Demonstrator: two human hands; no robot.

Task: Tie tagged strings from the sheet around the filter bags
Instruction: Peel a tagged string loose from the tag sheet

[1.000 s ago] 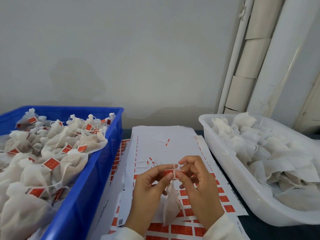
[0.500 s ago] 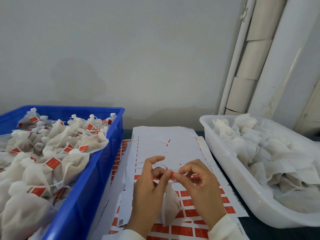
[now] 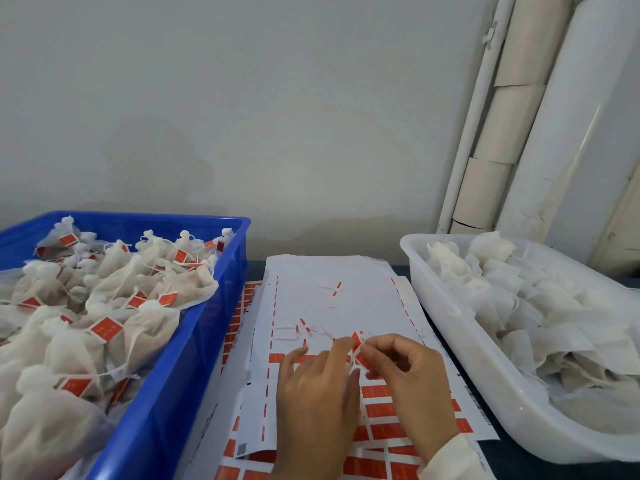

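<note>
The red tag point(image 3: 356, 340) and its string are now being pinched between both hands over the sheet point(image 3: 332, 299), the filter bag hidden behind the left hand point(image 3: 317, 393); the right hand point(image 3: 408, 372) is pulling, likely tightening the knot

You get soft, even daylight-like light here, neither dim nor harsh, with no single bright source in view. Shadows are faint: a pale smudge on the wall point(image 3: 242, 116) and a thin dark band beneath the white tub point(image 3: 485, 393). Your left hand point(image 3: 317, 400) and right hand point(image 3: 412, 379) are slightly smeared by motion, so your fingertips and the red tag between them lack crisp edges. A mild sheen shows on the rim of the blue crate point(image 3: 194, 358) and along the pipes point(image 3: 554, 133). Wide-angle distortion bends those pipes and stretches both containers near the frame edges. Fine print on the sheet point(image 3: 329, 299) is unreadable.
</note>
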